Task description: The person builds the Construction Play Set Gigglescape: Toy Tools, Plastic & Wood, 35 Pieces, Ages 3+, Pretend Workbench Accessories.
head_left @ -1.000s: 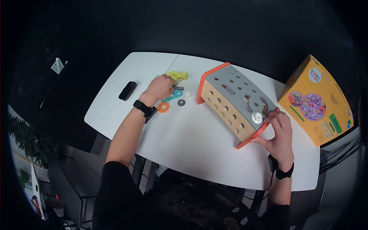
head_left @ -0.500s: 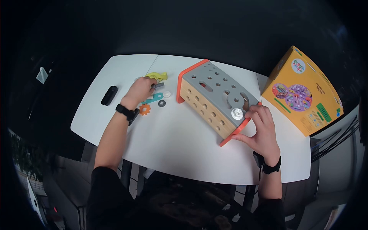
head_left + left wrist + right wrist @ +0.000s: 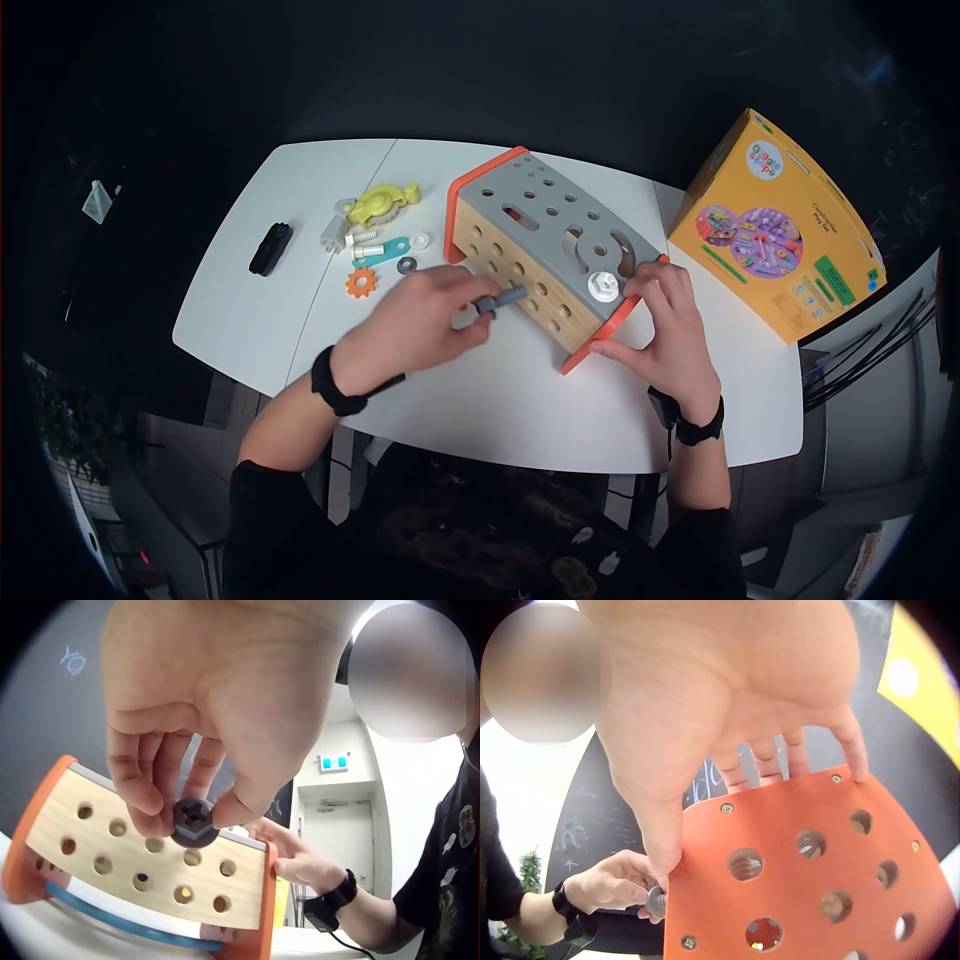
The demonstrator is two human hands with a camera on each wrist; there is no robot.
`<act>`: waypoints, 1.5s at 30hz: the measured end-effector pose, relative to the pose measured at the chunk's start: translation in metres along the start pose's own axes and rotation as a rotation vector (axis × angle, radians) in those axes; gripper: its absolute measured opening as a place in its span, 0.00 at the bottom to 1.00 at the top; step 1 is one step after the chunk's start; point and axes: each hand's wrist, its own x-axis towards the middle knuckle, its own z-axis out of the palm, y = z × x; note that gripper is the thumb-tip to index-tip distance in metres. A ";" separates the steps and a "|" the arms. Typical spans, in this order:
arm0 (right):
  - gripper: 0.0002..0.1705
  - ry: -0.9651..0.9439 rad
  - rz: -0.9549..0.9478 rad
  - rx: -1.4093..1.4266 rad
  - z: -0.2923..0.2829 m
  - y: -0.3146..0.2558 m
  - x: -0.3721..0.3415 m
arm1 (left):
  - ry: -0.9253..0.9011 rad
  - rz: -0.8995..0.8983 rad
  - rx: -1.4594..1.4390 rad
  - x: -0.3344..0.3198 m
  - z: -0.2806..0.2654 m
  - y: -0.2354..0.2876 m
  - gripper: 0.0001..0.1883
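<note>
My left hand (image 3: 415, 322) pinches a dark grey toy bolt (image 3: 508, 297) between thumb and fingers, its threaded shaft pointing at the holed wooden side of a toy workbench (image 3: 548, 217). In the left wrist view the head of the bolt (image 3: 196, 822) faces the camera, with a cross-shaped recess. My right hand (image 3: 672, 322) grips the orange end panel (image 3: 795, 825) of the workbench, thumb on the near edge and fingers over the top edge. A white bolt head (image 3: 603, 287) sits on the grey top close to that hand.
Left of the workbench lie a yellow-green toy piece (image 3: 382, 204), white bolts (image 3: 367, 251), a teal strip (image 3: 398, 246), an orange gear (image 3: 361, 283) and a dark washer (image 3: 407, 265). A black object (image 3: 270, 248) lies farther left. A yellow box (image 3: 780, 230) stands at the right.
My left hand has picked up the grey bolt from the loose pieces and carried it right and nearer to me, to the workbench's side. The right hand keeps its hold on the end panel.
</note>
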 end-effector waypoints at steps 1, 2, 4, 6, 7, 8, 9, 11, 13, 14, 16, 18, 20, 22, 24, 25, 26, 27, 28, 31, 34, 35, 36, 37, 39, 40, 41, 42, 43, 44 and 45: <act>0.39 -0.005 0.008 0.011 0.000 0.000 0.000 | -0.027 0.022 0.005 0.002 0.006 0.002 0.14; 0.38 -0.010 0.017 0.022 0.001 -0.001 -0.001 | -0.025 0.060 0.035 0.004 0.011 0.003 0.14; 0.37 -0.008 0.026 0.035 0.002 -0.002 -0.002 | -0.012 0.070 0.081 0.008 0.019 0.006 0.14; 0.37 -0.004 0.037 0.048 0.003 -0.003 -0.002 | 0.000 0.081 0.128 0.012 0.023 0.008 0.14; 0.36 -0.006 0.037 0.035 0.003 -0.004 -0.002 | 0.021 0.071 0.143 0.014 0.023 0.009 0.14; 0.36 -0.009 0.038 0.022 0.003 -0.004 -0.003 | 0.042 0.059 0.158 0.016 0.023 0.010 0.13; 0.36 -0.010 0.039 0.022 0.003 -0.004 -0.003 | 0.041 0.059 0.157 0.016 0.025 0.011 0.13; 0.38 0.001 0.028 0.016 0.004 -0.004 -0.003 | 0.030 0.069 0.168 0.015 0.030 0.013 0.14; 0.38 0.003 0.022 0.012 0.004 -0.005 -0.002 | 0.045 0.062 0.174 0.018 0.036 0.015 0.13; 0.38 0.008 0.016 0.005 0.004 -0.006 -0.002 | 0.061 0.059 0.182 0.019 0.038 0.015 0.13; 0.38 0.018 0.024 0.014 0.007 -0.007 -0.003 | 0.065 0.053 0.160 0.024 0.043 0.008 0.13; 0.38 0.033 0.029 0.018 0.009 -0.007 -0.004 | 0.072 0.051 0.140 0.029 0.048 0.005 0.14; 0.37 0.036 0.043 0.029 0.010 -0.006 -0.005 | 0.074 0.112 0.197 0.032 0.051 0.004 0.15; 0.36 0.049 0.037 0.043 0.011 -0.005 -0.004 | 0.081 0.141 0.228 0.032 0.053 0.002 0.16; 0.35 0.058 0.031 0.057 0.009 -0.002 -0.004 | 0.087 0.167 0.258 0.030 0.052 0.000 0.16; 0.34 0.032 0.035 0.074 0.007 0.000 -0.004 | 0.060 0.228 0.261 0.030 0.050 -0.002 0.16; 0.33 0.007 0.039 0.091 0.004 0.003 -0.005 | 0.031 0.291 0.263 0.029 0.047 -0.005 0.16; 0.33 0.007 0.041 0.090 0.003 0.006 -0.006 | 0.031 0.292 0.262 0.029 0.042 -0.008 0.16; 0.33 -0.024 0.091 0.161 0.001 0.009 -0.007 | 0.007 0.360 0.302 0.029 0.034 -0.011 0.16; 0.35 -0.042 0.135 0.278 -0.003 0.028 -0.016 | -0.049 0.419 0.377 0.029 0.010 -0.022 0.19; 0.42 0.064 0.242 0.423 0.002 0.041 -0.028 | -0.098 0.383 0.436 0.028 -0.009 -0.028 0.26; 0.47 0.154 0.356 0.529 0.004 0.043 -0.033 | -0.123 0.349 0.462 0.029 -0.012 -0.029 0.31; 0.49 0.200 0.434 0.494 0.006 0.045 -0.039 | -0.120 0.347 0.459 0.031 -0.013 -0.030 0.31; 0.49 0.197 0.433 0.493 0.006 0.049 -0.043 | -0.176 0.344 0.528 0.032 -0.015 -0.032 0.35; 0.38 0.087 0.664 0.632 0.004 0.054 -0.046 | -0.229 0.338 0.599 0.035 -0.015 -0.036 0.40; 0.31 -0.062 0.736 0.667 0.000 0.055 -0.048 | -0.239 0.347 0.571 0.037 -0.011 -0.040 0.40; 0.31 -0.063 0.731 0.666 0.003 0.055 -0.050 | -0.247 0.358 0.544 0.039 -0.006 -0.045 0.40; 0.32 -0.074 0.811 0.775 0.010 0.058 -0.054 | -0.243 0.357 0.546 0.041 0.000 -0.051 0.40; 0.34 -0.083 0.892 0.884 0.016 0.062 -0.057 | -0.172 0.417 0.585 0.043 0.007 -0.057 0.37; 0.34 -0.080 0.889 0.882 0.020 0.066 -0.057 | -0.099 0.478 0.623 0.047 0.010 -0.059 0.35; 0.33 -0.062 0.926 0.940 0.023 0.070 -0.058 | -0.094 0.480 0.624 0.050 0.011 -0.061 0.35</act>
